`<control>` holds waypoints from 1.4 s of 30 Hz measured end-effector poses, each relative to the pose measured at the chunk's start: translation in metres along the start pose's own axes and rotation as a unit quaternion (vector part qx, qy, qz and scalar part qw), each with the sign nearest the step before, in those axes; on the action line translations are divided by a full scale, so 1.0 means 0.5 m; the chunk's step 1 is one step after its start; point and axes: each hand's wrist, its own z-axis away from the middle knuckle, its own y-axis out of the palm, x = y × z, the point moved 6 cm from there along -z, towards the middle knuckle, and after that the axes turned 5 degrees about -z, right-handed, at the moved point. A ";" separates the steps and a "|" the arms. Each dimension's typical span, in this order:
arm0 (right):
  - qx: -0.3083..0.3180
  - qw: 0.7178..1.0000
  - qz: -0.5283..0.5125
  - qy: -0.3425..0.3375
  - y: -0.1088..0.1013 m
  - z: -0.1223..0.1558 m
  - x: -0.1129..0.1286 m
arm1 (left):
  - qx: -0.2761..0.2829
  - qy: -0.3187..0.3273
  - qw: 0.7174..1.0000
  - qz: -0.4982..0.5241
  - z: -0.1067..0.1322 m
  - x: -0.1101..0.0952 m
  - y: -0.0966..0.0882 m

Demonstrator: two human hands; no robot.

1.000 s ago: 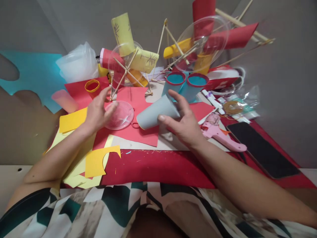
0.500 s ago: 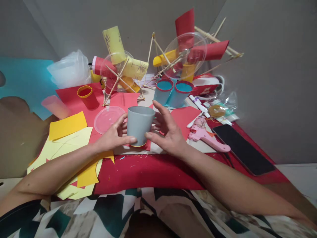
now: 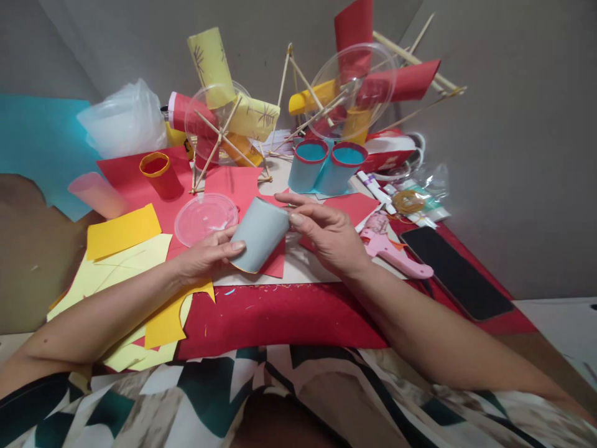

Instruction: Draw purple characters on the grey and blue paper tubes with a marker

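A grey paper cup [image 3: 261, 235] is held above the table, tilted with its open top toward the upper right. My left hand [image 3: 212, 252] is closed around its lower left side, the thumb lying along the wall near the base. At the rim, my right hand [image 3: 326, 233] pinches the cup's edge between thumb and fingers. Beneath the cup lie red paper [image 3: 275, 261] pieces and a white board. A clear round plastic lid [image 3: 206, 219] rests just left of the cup. Behind it stand two joined blue paper cups [image 3: 308, 171] with red rims.
Two stick-and-paper wheels [image 3: 222, 134] stand at the back. A red cup [image 3: 161, 177] with a yellow rim stands at left, near yellow paper [image 3: 124, 231]. On the right lie a pink glue gun [image 3: 392, 252], a black phone [image 3: 457, 272] and glue sticks or tubes [image 3: 375, 190].
The grey cup has gone from upright to tilted, its top leaning right. My right hand has moved from the cup's side up to its rim. The view has shifted slightly.
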 end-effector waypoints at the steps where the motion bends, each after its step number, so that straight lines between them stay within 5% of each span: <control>1: 0.008 1.000 0.000 0.002 0.003 0.001 0.001 | 0.002 -0.002 1.000 -0.010 0.002 0.001 0.003; 12: 0.058 0.998 0.015 0.007 0.025 0.021 0.021 | 0.020 -0.040 0.995 -0.087 0.008 0.006 0.026; 24: 0.046 0.996 0.055 -0.049 0.026 0.033 0.036 | -0.021 0.037 0.947 -0.319 0.014 -0.015 0.023; 33: 0.089 0.995 -0.032 0.013 0.031 0.026 0.034 | 0.066 -0.044 0.983 -0.168 0.018 0.001 0.040; 39: 0.091 0.995 0.039 -0.012 0.034 0.028 0.038 | -0.025 -0.010 0.948 -0.317 0.033 -0.014 0.027; 42: 0.115 0.993 0.003 -0.008 0.034 0.027 0.040 | -0.023 0.010 0.939 -0.343 0.046 -0.029 0.029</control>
